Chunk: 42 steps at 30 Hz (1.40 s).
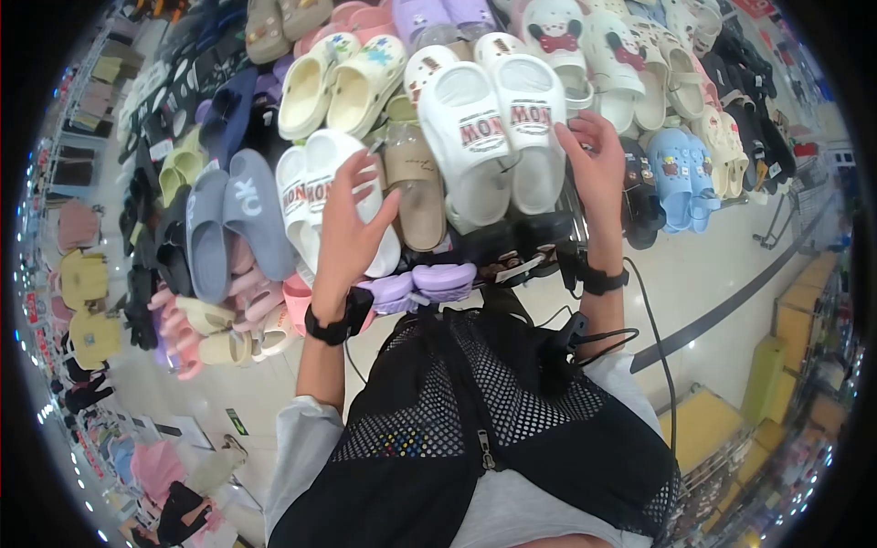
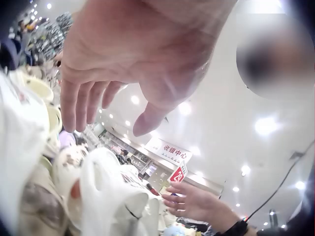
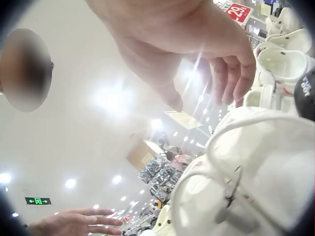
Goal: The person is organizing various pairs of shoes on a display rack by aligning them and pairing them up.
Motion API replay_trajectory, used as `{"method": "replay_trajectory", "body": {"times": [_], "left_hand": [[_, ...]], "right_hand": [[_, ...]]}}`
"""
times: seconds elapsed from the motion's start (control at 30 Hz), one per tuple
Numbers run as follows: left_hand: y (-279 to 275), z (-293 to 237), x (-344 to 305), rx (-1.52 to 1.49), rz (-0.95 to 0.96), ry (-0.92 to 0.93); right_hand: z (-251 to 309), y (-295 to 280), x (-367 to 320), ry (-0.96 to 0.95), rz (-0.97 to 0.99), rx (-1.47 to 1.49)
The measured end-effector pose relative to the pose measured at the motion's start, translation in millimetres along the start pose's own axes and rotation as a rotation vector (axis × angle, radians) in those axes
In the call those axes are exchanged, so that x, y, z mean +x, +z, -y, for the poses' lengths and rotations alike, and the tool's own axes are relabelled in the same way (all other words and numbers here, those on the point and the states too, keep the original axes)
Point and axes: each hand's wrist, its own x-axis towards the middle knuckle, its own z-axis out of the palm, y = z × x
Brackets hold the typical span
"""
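1. I find the work in the head view's upper middle: a pair of white slippers [image 1: 484,137] with reddish lettering on the straps, lying on a crowded shoe display. They sit between the two hands, nearer the right.

2. The right hand [image 1: 596,160] is at that pair's right edge, fingers loosely bent, thumb well apart, nothing in its grasp. I cannot tell whether a fingertip touches the slipper.

3. The left hand [image 1: 352,219] is in front of a second white pair [image 1: 297,183], left of the middle. Its fingers are relaxed, its thumb is spread wide, and it holds nothing. Contact with those slippers is unclear to me.

4. I judge the step in hand to be handling these slippers in place. I'd bring the palms in from both sides and steady the soles rather than pull on the straps, which would probably flex.

5. In the right wrist view a dark tie [image 3: 230,199] seems to link the nearer pair, so I'd shift both slippers together and avoid twisting one against the other.

6. A tan slide [image 1: 416,173] lies just beside them, between the white pairs. Small, slow nudges should keep it straight. I'd also keep both wrists above the purple slippers [image 1: 443,281] at the display's front edge, lower middle; a low forearm could knock them off.
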Motion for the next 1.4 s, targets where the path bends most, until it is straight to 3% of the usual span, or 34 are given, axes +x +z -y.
{"method": "replay_trajectory", "body": {"times": [0.03,0.13,0.2,0.37,0.53,0.67,0.87,1.0,1.1,1.17,1.2,1.27,1.4], "left_hand": [[33,4,29,-0.18,0.072,-0.119],[72,3,60,-0.142,0.084,-0.209],[97,0,85,-0.224,0.006,-0.33],[113,4,98,-0.399,0.041,-0.271],[114,9,98,-0.491,0.071,-0.401],[114,22,101,-0.459,0.089,-0.334],[116,33,103,-0.423,0.036,-0.289],[132,62,104,-0.255,-0.132,-0.191],[131,36,103,-0.144,-0.265,-0.192],[131,35,101,-0.085,-0.232,-0.266],[129,39,102,-0.092,-0.227,-0.264],[120,47,110,-0.388,0.042,-0.135],[103,9,97,-0.539,0.162,-0.166]], "right_hand": [[-23,-4,20,-0.002,-0.011,-0.206],[-40,-5,35,0.104,0.096,-0.135],[-45,1,44,0.125,0.291,-0.056],[-68,22,61,0.136,0.37,0.17],[-74,29,68,0.194,0.366,0.208],[-91,35,79,0.182,0.432,0.196],[-103,40,81,0.152,0.359,0.121],[-92,40,70,0.141,0.289,-0.003],[-99,39,75,0.085,0.219,-0.057],[-81,27,75,0.126,0.494,0.231],[-69,20,72,0.125,0.489,0.224],[-47,10,67,0.247,0.612,0.278],[-38,4,57,0.289,0.589,0.245]]}}
